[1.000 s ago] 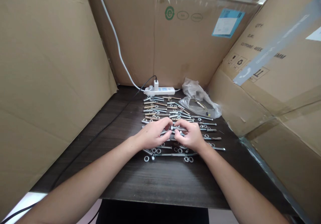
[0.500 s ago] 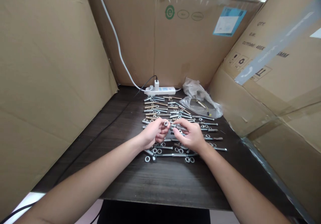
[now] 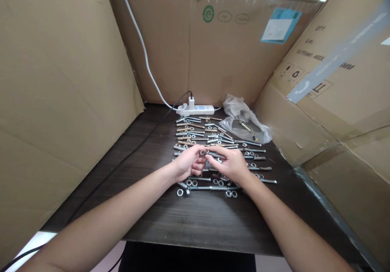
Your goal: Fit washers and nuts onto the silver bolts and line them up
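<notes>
Over the rows of hardware, my left hand (image 3: 191,161) pinches a small round metal washer (image 3: 202,153) between thumb and forefinger, its other fingers curled in. Facing it, my right hand (image 3: 229,163) is closed on a metal bolt (image 3: 212,154) that points left. The bolt's tip meets the washer; whether it has passed through the hole I cannot tell. Underneath, several bolts (image 3: 199,179) lie sideways in rows on the dark table (image 3: 170,219). Loose washers (image 3: 180,192) and nuts (image 3: 228,193) are among them. Both hands cover part of the middle rows.
Cardboard walls (image 3: 158,40) enclose the table at left, back and right. A white power strip (image 3: 199,109) with a plugged-in adapter stands at the back. Right of it lies a clear plastic bag (image 3: 240,111). A black cable (image 3: 131,151) runs along the left side.
The bolt and the washer, slightly apart before, have come together. My right hand's fingertips have moved left, toward my left hand. The view has shifted slightly.
</notes>
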The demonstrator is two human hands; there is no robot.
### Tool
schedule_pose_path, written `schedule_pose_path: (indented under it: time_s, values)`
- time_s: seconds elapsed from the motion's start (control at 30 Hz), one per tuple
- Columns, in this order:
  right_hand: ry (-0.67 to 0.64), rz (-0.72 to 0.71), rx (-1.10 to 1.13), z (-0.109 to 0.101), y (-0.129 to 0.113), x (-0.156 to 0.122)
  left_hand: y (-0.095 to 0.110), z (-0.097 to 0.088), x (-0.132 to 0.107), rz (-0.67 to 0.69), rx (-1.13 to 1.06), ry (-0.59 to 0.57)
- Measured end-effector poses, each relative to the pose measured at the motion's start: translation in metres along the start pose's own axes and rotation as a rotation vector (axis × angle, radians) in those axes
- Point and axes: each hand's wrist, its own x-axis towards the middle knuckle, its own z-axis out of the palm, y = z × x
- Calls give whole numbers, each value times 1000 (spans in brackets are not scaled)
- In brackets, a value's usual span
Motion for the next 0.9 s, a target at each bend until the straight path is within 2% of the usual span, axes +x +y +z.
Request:
schedule_pose_path:
  time_s: [0.33,0.63,0.9]
  values:
    - [-19,21,12,2,3,-1,-3,-1,1,30,-16,-9]
    - [-3,36,6,0,1,-3,-3,0,2,-19,3,-46]
    - [-30,-9,122,-1,0,-4,-6,0,0,83,36,-50]
